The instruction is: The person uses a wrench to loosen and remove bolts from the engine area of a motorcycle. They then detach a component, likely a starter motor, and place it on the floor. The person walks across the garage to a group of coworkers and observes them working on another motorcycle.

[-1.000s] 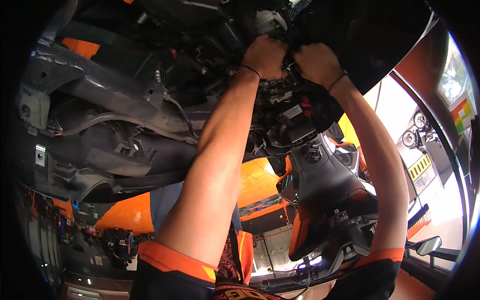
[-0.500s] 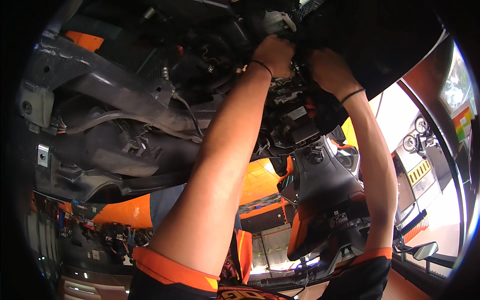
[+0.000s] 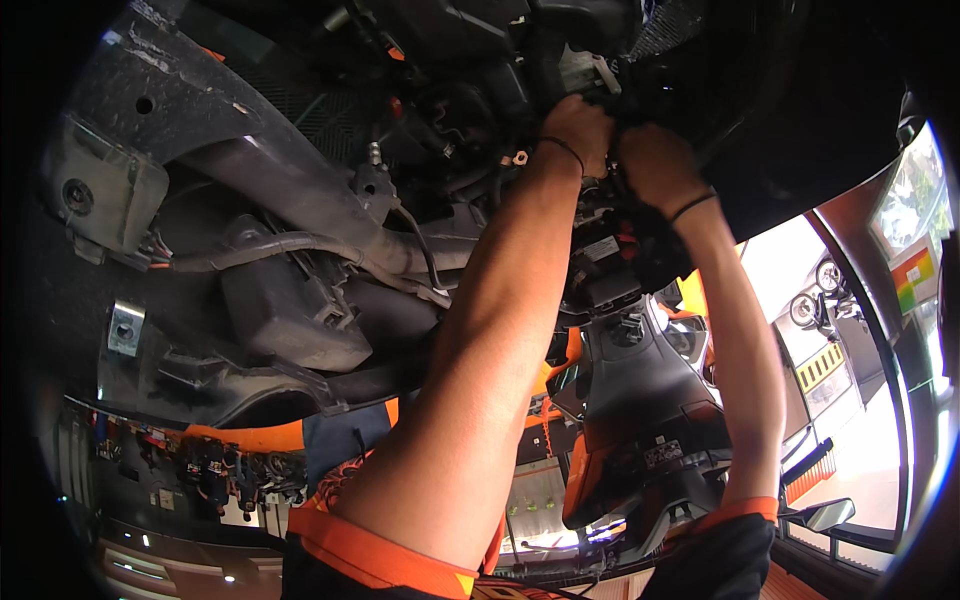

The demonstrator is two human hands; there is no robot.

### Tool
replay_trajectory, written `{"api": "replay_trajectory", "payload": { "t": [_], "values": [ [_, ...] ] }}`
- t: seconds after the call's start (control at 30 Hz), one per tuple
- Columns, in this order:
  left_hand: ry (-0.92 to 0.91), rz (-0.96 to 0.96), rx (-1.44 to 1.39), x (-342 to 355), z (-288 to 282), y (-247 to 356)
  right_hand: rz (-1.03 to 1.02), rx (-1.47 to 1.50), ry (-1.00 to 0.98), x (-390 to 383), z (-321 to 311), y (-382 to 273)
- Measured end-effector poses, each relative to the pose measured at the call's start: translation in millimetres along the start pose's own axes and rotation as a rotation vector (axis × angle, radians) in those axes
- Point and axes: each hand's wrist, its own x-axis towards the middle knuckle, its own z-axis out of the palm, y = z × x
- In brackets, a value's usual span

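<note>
Both my arms reach up into the dark workings of a motorcycle with its bodywork off. My left hand is curled closed beside a pale translucent plastic part; whatever its fingers grip is hidden. Close on its right, in shadow, my right hand is bent with its fingers curled toward the left hand. Its fingertips, and anything in them, cannot be made out. Just below the hands sit a black box-shaped unit with a pale label and some wiring.
A thick black frame tube crosses the left side, with a cable along it. A dark curved panel fills the upper right. Lower down are a black and orange motorcycle front and a mirror. People appear far left.
The whole view has shifted, so the frame and parts sit further right and lower. My left hand has come closer to my right hand; both remain in the same area of the motorcycle.
</note>
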Motion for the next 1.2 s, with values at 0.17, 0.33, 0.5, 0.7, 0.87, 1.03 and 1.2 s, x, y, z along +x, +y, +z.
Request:
{"api": "replay_trajectory", "payload": {
  "t": [0.17,0.33,0.5,0.7,0.87,1.03,1.2],
  "values": [
    [-0.084,0.03,0.041,5.0,-6.0,7.4,-0.389,-0.178,0.115,-4.2,15.6,54.6],
    [0.01,0.044,-0.189,13.6,18.4,-18.4,0.109,0.029,0.437,-60.5,-13.7,6.3],
    [0.025,0.101,-0.102,8.9,9.7,-13.8,0.584,1.054,0.564,-102.0,32.0,-38.0],
    [-0.032,0.156,-0.19,20.6,9.0,-23.0,1.046,1.279,1.095,-63.6,133.9,-74.9],
    [-0.13,0.127,-0.205,23.8,1.4,-24.1,0.942,1.415,1.072,-30.0,145.4,-75.7],
    [0.066,0.029,-0.002,22.5,15.3,6.1,0.914,1.572,1.218,-11.0,163.5,-71.2],
    [0.289,-0.129,-0.225,11.8,30.4,0.8,0.908,1.75,1.225,-16.8,157.9,-82.1]
  ]
}}
